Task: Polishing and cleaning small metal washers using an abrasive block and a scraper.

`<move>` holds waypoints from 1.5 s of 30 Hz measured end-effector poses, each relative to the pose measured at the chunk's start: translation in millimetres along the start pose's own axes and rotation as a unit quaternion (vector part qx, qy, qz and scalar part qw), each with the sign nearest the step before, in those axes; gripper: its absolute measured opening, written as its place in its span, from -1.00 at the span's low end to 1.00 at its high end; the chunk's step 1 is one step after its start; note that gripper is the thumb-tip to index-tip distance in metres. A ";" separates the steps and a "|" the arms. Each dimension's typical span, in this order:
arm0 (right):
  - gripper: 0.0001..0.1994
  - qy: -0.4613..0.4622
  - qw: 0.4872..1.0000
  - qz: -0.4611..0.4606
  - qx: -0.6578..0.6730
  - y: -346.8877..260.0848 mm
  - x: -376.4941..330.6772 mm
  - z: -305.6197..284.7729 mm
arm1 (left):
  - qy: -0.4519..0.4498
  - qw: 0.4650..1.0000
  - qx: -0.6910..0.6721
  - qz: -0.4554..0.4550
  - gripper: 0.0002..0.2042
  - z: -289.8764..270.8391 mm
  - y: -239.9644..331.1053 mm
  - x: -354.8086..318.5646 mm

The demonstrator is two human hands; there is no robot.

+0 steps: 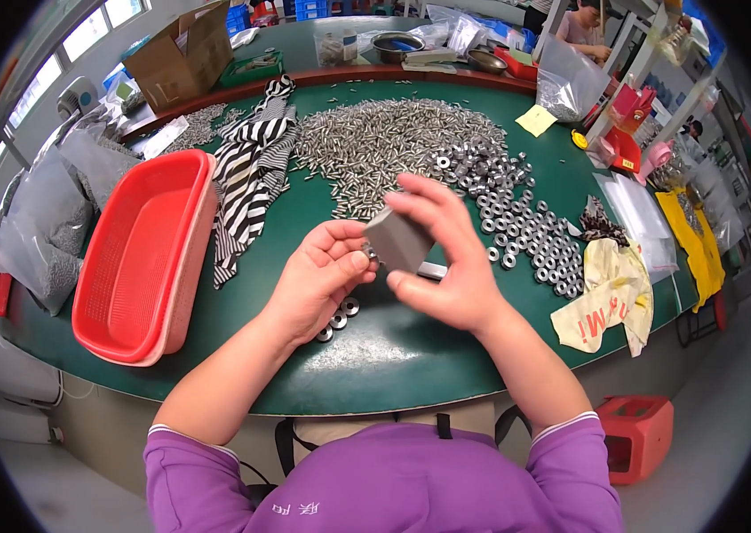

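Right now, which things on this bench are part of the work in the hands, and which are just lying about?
In the work:
- grey block, held by right hand
- left hand pinching a small part against it
- metal rings
- metal pins

Lying about:
- red basket
- striped cloth
- cardboard box
- yellow cloth

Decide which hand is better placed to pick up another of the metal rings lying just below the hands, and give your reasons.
Probably the left hand. It sits right above the small group of metal rings on the green table, with only something small pinched in its fingertips. The right hand is wrapped around the grey block.
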State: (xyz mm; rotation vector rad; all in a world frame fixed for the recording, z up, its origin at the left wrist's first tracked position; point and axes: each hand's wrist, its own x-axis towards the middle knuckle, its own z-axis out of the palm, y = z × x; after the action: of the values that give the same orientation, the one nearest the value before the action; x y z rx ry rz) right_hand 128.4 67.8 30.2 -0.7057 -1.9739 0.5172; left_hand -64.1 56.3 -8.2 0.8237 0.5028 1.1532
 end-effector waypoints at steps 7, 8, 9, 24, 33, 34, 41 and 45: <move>-0.39 0.004 1.000 0.007 -0.011 2.9 -0.1 4.0 | 0.002 1.000 0.017 0.012 -0.74 -3.4 -3.3 2.1; -0.40 0.021 0.997 0.067 -0.007 9.3 -2.2 2.7 | -0.009 1.000 0.016 0.008 -0.74 -3.0 -0.8 1.5; -0.39 0.029 0.996 0.082 0.014 13.5 -3.6 1.0 | -0.010 1.000 -0.003 0.002 -0.75 0.7 1.7 -0.1; -0.38 -0.010 1.000 0.002 0.005 4.7 -0.1 8.7 | 0.049 0.999 0.008 0.023 -0.85 -8.0 -4.9 2.6; -0.40 0.039 0.998 0.046 -0.007 12.9 0.0 4.3 | 0.045 0.998 -0.002 0.034 -0.74 2.6 2.4 0.3; -0.40 0.040 0.998 0.046 -0.007 13.8 0.4 5.0 | 0.048 0.998 0.000 0.029 -0.70 4.4 4.4 -0.2; -0.40 -0.065 0.987 -0.115 0.093 -12.7 -1.0 17.6 | 0.068 0.997 0.017 0.041 -0.63 2.2 -3.2 8.4; -0.39 0.029 0.999 0.030 -0.011 12.2 2.0 5.9 | 0.049 0.998 0.031 0.037 -0.59 -0.2 0.8 1.4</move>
State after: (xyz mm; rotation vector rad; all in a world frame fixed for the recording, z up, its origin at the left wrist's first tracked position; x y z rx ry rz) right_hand 125.6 77.7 21.2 -0.7865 -1.9124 0.5069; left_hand -64.2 57.9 -7.6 0.8491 0.5955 1.2562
